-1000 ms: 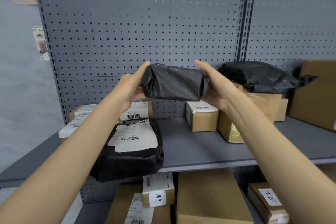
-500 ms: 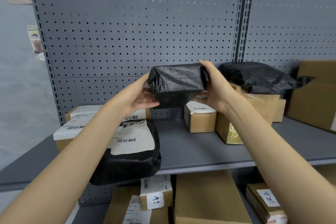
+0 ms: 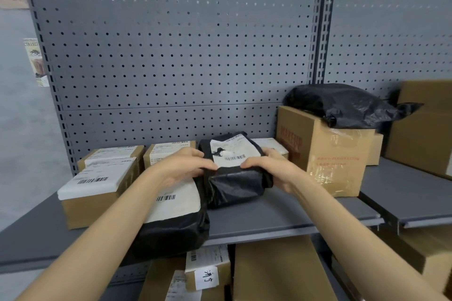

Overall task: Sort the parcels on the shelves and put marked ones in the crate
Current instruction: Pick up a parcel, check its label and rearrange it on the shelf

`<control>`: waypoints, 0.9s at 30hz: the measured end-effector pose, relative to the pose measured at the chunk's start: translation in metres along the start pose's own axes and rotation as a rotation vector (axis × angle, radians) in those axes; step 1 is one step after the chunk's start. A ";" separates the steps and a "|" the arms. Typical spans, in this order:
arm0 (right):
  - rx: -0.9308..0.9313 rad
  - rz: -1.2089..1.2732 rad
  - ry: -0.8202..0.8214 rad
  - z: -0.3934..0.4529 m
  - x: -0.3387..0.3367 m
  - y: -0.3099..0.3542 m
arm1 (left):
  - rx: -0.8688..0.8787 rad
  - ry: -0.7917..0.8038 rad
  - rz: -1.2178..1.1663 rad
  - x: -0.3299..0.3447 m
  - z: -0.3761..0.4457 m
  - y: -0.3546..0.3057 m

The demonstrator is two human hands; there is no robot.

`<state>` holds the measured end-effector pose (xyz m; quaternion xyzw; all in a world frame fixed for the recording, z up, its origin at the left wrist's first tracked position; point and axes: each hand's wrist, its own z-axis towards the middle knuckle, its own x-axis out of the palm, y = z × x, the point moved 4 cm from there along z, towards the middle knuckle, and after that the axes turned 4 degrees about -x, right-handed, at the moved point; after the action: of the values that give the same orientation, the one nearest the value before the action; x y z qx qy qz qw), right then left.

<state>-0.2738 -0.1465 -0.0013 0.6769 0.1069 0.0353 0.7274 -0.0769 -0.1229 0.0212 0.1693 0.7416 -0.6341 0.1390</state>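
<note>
Your hands hold the small black parcel (image 3: 233,173) from both sides, down on the grey shelf (image 3: 264,217) with its white barcode label facing up: your left hand (image 3: 182,168) lies curled over its left edge, fingertips reaching the label, and your right hand (image 3: 271,166) wraps its right end with the fingers bent across the top. The parcel's underside looks to be resting on the shelf (the contact itself is in shadow, so you cannot be sure). Just to its left, touching it, lies a larger black parcel (image 3: 176,222) with a big white label, partly under your left forearm. Further left sits a brown box (image 3: 97,188) with a white label on top, and behind it two more labelled boxes (image 3: 168,151) stand against the pegboard back panel (image 3: 171,56). To the right stands a tall brown carton (image 3: 325,154) with red print, carrying a crumpled black bag parcel (image 3: 342,105) on top. On the shelf below you can see a small box with a handwritten tag (image 3: 208,273) and a plain brown carton (image 3: 281,271) beside it
</note>
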 end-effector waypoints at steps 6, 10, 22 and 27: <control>-0.058 -0.392 -0.086 0.017 0.003 -0.007 | 0.082 -0.004 0.294 0.006 0.009 -0.008; -0.302 -0.581 -0.518 0.008 -0.020 0.014 | 0.198 -0.009 0.298 0.021 0.009 -0.029; -0.072 -0.728 -0.377 0.023 -0.047 -0.001 | 0.156 0.121 0.297 0.094 0.045 -0.063; -0.032 -0.643 -0.306 0.026 -0.055 -0.005 | 0.079 0.118 0.289 0.099 0.053 -0.063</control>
<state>-0.3226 -0.1827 0.0016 0.5944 0.2039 -0.2957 0.7195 -0.1933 -0.1762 0.0275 0.3164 0.6908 -0.6253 0.1782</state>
